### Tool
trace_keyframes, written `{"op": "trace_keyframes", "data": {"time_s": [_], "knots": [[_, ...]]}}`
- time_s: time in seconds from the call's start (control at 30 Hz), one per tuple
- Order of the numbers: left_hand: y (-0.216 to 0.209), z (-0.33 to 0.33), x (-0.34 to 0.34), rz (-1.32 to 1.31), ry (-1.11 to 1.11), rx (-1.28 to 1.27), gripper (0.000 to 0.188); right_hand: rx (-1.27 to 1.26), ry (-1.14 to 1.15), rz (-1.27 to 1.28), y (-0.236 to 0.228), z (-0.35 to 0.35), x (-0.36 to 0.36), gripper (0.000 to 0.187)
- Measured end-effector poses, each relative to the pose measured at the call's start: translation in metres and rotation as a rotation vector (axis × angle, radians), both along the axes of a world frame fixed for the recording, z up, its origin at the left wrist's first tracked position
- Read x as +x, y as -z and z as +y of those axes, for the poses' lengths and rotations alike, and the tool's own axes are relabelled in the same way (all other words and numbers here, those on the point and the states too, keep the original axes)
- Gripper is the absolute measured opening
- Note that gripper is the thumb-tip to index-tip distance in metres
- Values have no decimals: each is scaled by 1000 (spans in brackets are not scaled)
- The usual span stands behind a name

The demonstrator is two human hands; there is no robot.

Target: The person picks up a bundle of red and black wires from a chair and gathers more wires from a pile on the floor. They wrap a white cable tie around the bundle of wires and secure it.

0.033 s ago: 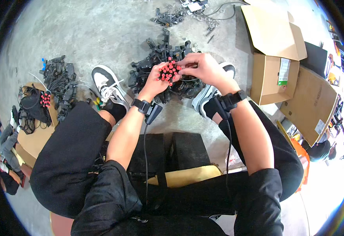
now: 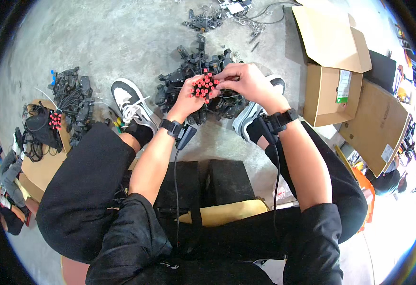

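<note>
My left hand (image 2: 185, 99) is closed around a bundle of thin black cables with red end caps (image 2: 203, 88). The red tips point up toward me in a tight cluster. From the right, my right hand (image 2: 247, 81) reaches in, its thumb and forefinger pinched at the right edge of the cluster, on a red-tipped cable. The fingertips partly cover what they grip. Beneath both hands lies a heap of black plastic parts with cables (image 2: 179, 76) on the floor, between my shoes. The lower part of the bundle is hidden by my left hand.
At left lie another pile of black cabled parts (image 2: 77, 95) and a second red-tipped bundle (image 2: 55, 120) over flattened cardboard (image 2: 39, 168). An open cardboard box (image 2: 312, 95) stands at right. Smaller black parts (image 2: 203, 21) lie farther off. Black boxes (image 2: 227, 178) sit between my legs.
</note>
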State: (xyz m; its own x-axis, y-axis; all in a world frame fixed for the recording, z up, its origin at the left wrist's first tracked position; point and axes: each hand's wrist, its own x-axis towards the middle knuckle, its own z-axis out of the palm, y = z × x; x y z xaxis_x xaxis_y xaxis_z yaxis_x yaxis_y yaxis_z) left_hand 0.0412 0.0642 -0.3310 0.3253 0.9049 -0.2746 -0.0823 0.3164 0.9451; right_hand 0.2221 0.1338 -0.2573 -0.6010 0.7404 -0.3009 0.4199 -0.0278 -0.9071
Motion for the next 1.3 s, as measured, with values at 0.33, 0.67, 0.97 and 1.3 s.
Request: {"op": "trace_keyframes", "data": {"time_s": [0.33,0.67,0.97,1.3], "knots": [[-9,1,3,-86,-99,-28,20,73,-10,-50,-13,1,-3,21],[2,2,1,-1,-27,-14,18,215,-89,-2,-16,8,-6,16],[-3,4,2,-199,-73,-166,16,319,-126,-124,-17,7,-15,15],[-9,4,3,-22,-47,-5,13,328,-294,-344,-20,17,-31,12]]}}
